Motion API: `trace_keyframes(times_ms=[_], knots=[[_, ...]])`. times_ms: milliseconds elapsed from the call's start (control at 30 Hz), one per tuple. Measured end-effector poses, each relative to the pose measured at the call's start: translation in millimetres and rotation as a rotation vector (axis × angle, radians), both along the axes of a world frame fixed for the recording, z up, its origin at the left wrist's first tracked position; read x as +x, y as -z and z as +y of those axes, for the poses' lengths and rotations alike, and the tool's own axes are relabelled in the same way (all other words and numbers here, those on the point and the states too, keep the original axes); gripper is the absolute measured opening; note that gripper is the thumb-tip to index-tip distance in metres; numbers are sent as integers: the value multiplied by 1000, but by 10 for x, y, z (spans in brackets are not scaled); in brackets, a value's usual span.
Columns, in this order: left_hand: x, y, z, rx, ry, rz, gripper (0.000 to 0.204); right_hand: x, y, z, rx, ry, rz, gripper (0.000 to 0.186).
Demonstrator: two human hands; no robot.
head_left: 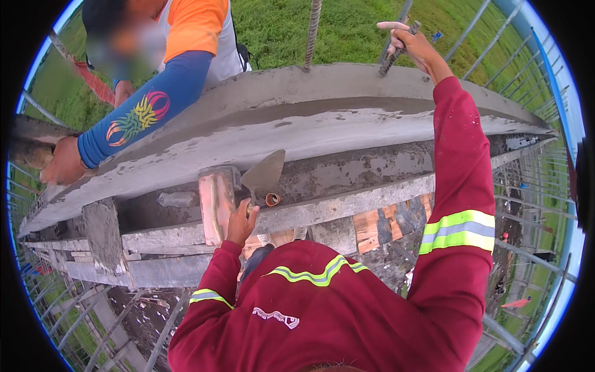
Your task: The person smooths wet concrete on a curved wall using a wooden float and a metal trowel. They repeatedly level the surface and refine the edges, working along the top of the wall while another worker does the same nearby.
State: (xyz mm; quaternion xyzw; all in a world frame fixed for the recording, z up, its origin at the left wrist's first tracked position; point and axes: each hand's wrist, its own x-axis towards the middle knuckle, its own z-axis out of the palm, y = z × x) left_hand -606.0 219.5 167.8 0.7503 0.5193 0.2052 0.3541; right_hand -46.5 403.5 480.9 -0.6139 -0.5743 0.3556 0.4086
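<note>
My left hand point(240, 224) is closed round the handle of a mortar-coated trowel point(265, 173). Its pointed blade reaches over the trough beside the concrete wall. Just right of that hand lies the round open end of an orange pipe point(272, 199). A worn wooden plank point(216, 209) lies across the trough, immediately left of the hand. My right arm stretches up and away to the far right. There my right hand point(416, 48) grips a steel rebar point(392, 60) above the wall top, with one finger extended.
A smoothed concrete wall point(291, 90) curves across the scene, with another upright rebar point(312, 34) in it. A co-worker's blue sleeve point(142, 111) leans over it at left. A mortar-caked board point(104, 235) bridges the trough. Scaffold bars point(508, 338) stand below right, over a drop.
</note>
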Motion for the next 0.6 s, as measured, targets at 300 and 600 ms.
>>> trace_keyframes(times_ms=[300, 600], knots=[[-1228, -16, -612, -124, -289, -156, 41, 407, 80, 144, -173, 98, 122, 48], [-2849, 793, -13, -246, -555, 317, 39, 821, 114, 260, -237, 169, 140, 48]])
